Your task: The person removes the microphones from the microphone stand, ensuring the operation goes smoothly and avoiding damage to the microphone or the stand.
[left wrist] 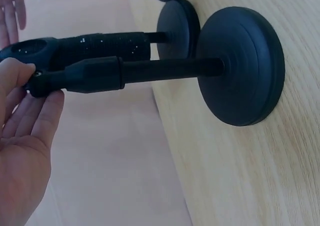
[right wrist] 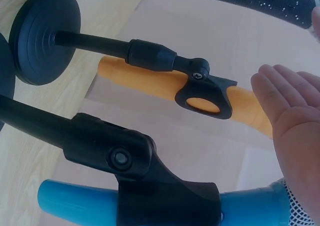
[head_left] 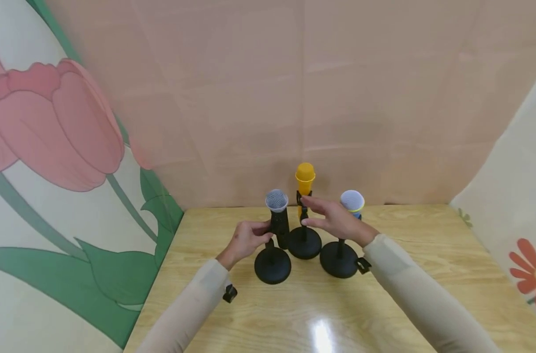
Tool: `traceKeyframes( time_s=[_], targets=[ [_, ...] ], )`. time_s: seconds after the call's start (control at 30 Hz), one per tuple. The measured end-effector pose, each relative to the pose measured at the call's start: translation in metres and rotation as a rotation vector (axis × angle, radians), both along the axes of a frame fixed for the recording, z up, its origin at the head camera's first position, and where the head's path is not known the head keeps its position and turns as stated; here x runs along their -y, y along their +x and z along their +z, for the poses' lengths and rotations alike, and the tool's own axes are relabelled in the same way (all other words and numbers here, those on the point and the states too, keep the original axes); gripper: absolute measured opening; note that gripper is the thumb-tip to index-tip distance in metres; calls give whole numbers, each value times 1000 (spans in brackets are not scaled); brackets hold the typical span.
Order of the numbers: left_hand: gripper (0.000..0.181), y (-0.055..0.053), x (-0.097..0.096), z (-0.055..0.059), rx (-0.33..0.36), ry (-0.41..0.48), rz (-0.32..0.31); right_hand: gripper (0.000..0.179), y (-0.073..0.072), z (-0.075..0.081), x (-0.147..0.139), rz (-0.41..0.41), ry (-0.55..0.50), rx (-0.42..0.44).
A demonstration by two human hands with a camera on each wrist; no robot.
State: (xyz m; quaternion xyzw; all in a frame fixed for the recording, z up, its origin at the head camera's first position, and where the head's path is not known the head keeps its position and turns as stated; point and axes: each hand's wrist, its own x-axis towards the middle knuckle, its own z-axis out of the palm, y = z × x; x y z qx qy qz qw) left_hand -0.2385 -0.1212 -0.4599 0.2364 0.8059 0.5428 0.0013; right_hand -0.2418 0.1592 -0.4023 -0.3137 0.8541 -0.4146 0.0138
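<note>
My left hand pinches the clip joint at the top of a black microphone stand between thumb and fingers. That stand's clip carries a black microphone with a silver mesh head. My right hand is beside a yellow microphone, its fingers fairly straight and apart from the thumb. In the right wrist view, the yellow microphone sits in a stand's clip, partly behind the fingers. A blue microphone with a white mesh head is clipped to the third stand, partly hidden by my right hand.
Three round black bases stand close together on the wooden table, the left base nearest me. A pink cloth backdrop rises behind them. Flower-patterned panels flank the table.
</note>
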Motion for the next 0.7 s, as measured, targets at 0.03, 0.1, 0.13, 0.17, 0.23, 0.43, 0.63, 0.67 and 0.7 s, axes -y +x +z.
traceKeyframes(
  time_s=[0.03, 0.1, 0.13, 0.17, 0.23, 0.43, 0.63, 0.67, 0.7],
  targets=[
    [32, 0, 0, 0, 2, -5, 7, 67, 0, 0, 1, 4, -10, 6],
    [29, 0, 1, -1, -4, -17, 16, 66, -1, -1, 3, 13, -23, 16],
    [29, 0, 2, -1, -9, -22, 16, 65, 0, -2, 4, 16, -28, 18],
    [29, 0, 2, -1, -6, -25, 16, 65, -1, -2, 6, 18, -32, 21],
    [28, 0, 4, -1, -9, -27, 12, 65, 0, -2, 8, 16, -35, 25],
    [22, 0, 7, -4, -61, -29, -21, 63, 1, -2, 14, 21, -58, 26],
    [19, 8, 8, 5, -94, -42, -53, 61, 0, -3, 20, 40, -88, 38],
    [18, 11, 7, 9, -98, -43, -56, 60, 0, -3, 21, 36, -89, 41],
    [18, 14, 7, 13, -101, -42, -58, 60, -1, -3, 22, 32, -91, 44]
  ],
)
